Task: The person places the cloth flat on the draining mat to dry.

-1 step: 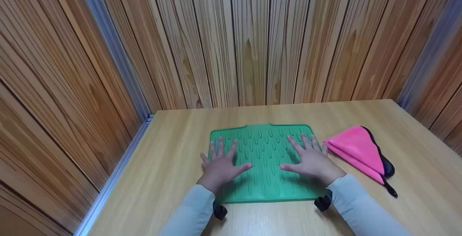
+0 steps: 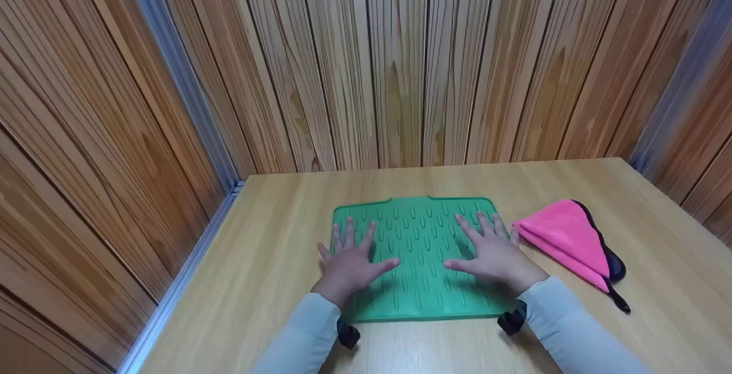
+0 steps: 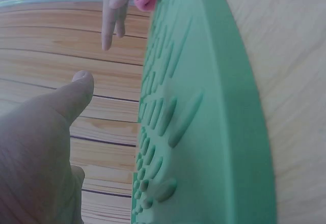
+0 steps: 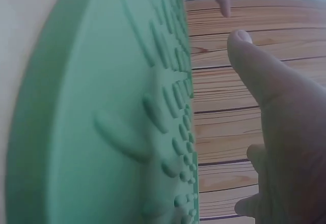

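Observation:
A green mat (image 2: pixel 420 299) with rows of raised oval ridges lies flat on the table. Above its left half is my left hand (image 2: pixel 351 265), palm down with fingers spread. My right hand (image 2: pixel 493 255) is held the same way over the mat's right half, fingertips near the pink folded cloth (image 2: pixel 566 237). Both wrist views show a gap between the hands and the ridged surface, so neither hand touches the mat (image 3: pixel 204 132). Nothing is held in either hand. The thumb of the right hand (image 4: pixel 295 132) points inward toward the left one.
The pink cloth has a black edge and a black strap end (image 2: pixel 617 299), lying right of the mat on the wooden table (image 2: pixel 274 248). Wood-panelled walls (image 2: pixel 394 65) rise behind and at both sides, with a metal rail (image 2: pixel 189 259) along the table's left edge.

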Available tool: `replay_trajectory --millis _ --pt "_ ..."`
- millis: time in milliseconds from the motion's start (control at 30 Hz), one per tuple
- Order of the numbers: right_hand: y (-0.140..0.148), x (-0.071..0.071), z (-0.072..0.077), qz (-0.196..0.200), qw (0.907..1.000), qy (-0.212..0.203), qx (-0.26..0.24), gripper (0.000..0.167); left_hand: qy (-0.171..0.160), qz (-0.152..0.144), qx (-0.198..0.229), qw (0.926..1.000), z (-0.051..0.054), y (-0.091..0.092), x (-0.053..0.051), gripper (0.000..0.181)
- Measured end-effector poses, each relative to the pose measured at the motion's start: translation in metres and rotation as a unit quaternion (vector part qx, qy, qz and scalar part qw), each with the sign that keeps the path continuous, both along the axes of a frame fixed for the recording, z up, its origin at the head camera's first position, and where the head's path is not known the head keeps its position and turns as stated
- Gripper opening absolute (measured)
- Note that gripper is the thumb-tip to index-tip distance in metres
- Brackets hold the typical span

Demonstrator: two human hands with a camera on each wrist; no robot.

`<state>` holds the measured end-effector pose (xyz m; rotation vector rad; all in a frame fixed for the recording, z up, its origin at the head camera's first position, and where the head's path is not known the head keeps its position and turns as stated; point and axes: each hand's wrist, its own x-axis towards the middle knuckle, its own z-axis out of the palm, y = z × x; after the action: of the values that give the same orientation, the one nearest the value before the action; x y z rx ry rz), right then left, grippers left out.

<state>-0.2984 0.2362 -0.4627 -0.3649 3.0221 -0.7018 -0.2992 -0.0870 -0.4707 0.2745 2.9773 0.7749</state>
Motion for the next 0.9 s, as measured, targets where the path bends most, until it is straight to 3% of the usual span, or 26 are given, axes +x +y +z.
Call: replay_trajectory --millis 333,600,767,900 --pt "0.022 -0.003 -0.006 -0.031 0.9977 0.050 -0.032 0.106 -0.023 -0.005 0.040 0.9989 -0.008 -0.011 0.010 0.110" --pt "0.060 -0.011 -0.007 -0.058 0.9947 0.062 -0.058 0.103 -0.040 -0.009 0.027 0.9988 -0.029 -0.019 0.001 0.112" --pt "0.087 -0.016 -0.009 -0.087 0.9904 0.055 -0.092 0.106 -0.042 -0.009 0.040 0.9983 -0.030 -0.024 0.000 0.112" --pt "0.109 -0.019 -0.013 -0.114 0.9879 0.053 -0.090 0.112 -0.046 -0.010 0.039 0.9981 -0.028 -0.026 0.001 0.110"
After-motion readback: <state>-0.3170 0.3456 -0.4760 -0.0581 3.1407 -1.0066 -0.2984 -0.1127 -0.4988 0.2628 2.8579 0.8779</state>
